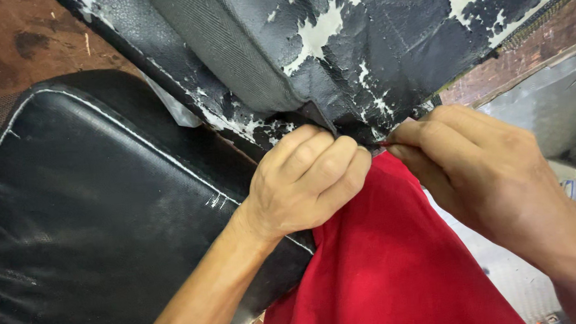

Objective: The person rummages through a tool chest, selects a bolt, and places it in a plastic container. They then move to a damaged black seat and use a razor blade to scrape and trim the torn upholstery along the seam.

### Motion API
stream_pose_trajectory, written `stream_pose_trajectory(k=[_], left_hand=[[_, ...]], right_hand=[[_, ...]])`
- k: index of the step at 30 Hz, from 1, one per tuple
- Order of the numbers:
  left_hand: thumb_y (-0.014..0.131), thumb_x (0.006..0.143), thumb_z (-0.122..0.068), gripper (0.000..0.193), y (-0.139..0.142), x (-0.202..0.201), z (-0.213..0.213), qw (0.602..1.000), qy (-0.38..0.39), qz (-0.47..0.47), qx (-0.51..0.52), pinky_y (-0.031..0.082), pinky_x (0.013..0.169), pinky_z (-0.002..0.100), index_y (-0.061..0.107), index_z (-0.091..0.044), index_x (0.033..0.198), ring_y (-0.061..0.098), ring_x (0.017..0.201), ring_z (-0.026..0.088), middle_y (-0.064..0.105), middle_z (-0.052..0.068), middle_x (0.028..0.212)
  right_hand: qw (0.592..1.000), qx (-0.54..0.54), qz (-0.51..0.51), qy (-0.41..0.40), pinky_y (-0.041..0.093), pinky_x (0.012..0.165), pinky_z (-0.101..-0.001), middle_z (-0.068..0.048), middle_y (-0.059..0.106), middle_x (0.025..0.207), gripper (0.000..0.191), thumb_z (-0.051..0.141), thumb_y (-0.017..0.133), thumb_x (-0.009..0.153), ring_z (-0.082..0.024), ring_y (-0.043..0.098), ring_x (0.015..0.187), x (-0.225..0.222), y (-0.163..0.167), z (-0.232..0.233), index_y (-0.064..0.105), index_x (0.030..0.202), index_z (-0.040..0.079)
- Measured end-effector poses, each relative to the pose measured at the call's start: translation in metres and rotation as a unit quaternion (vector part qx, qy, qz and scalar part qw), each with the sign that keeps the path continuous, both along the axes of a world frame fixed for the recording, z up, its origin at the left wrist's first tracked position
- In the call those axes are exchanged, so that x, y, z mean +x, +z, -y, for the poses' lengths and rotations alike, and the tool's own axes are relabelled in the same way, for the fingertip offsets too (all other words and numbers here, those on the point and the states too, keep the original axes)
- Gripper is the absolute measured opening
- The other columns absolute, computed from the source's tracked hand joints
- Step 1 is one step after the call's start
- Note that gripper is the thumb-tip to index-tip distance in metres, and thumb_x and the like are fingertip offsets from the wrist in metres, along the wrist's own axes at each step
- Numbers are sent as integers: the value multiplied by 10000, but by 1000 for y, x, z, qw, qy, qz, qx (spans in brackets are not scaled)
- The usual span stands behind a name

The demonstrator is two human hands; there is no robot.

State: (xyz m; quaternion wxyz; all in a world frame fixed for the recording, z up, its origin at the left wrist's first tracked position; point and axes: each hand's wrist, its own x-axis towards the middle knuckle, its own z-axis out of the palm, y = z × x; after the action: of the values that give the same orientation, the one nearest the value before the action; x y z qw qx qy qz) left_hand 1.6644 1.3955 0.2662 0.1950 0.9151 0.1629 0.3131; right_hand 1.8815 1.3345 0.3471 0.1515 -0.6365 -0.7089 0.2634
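Note:
A worn black leatherette seat cover (334, 48), cracked and peeling to white in patches, hangs across the top of the view. My left hand (305, 181) is closed in a fist on its lower edge near a seam. My right hand (479, 165) pinches the same edge just to the right, thumb and fingers pressed together. Under both hands lies red fabric (385, 262), which runs down to the bottom of the view. What my right fingertips hold besides the edge is hidden.
A black padded cushion (87, 218) with white stitching fills the left side. Behind it is reddish-brown floor (12, 38). A grey metal surface (554, 102) and a wooden strip (525, 57) lie at the right.

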Motion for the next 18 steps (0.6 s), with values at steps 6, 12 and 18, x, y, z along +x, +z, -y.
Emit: stream_pose_trajectory(k=[6,12,18], left_hand=[[708,963,-18,228,-1,1,0,1000,3,2,-2,548,1020,374,675,-55,1186,563,1135,210,568,49,1229],[713,965,-25,230,0,1,-1,1000,-1,10,-6,548,1024,380,668,-51,1189,562,1143,218,570,57,1240],[714,956,-19,244,0,-1,-2,999,-14,18,-26,553,1038,388,665,-45,1194,563,1160,232,573,67,1242]], right_hand=[[999,-9,36,30,516,616,-403,-121,610,787,166,99,777,872,-293,636,704,2,1,-1,686,967,-4],[999,-4,11,37,512,595,-389,-124,611,790,180,107,764,879,-291,635,679,5,0,-4,666,964,-17],[998,-44,12,32,513,593,-388,-120,624,776,187,137,781,891,-278,641,657,6,-1,-4,688,972,-5]])
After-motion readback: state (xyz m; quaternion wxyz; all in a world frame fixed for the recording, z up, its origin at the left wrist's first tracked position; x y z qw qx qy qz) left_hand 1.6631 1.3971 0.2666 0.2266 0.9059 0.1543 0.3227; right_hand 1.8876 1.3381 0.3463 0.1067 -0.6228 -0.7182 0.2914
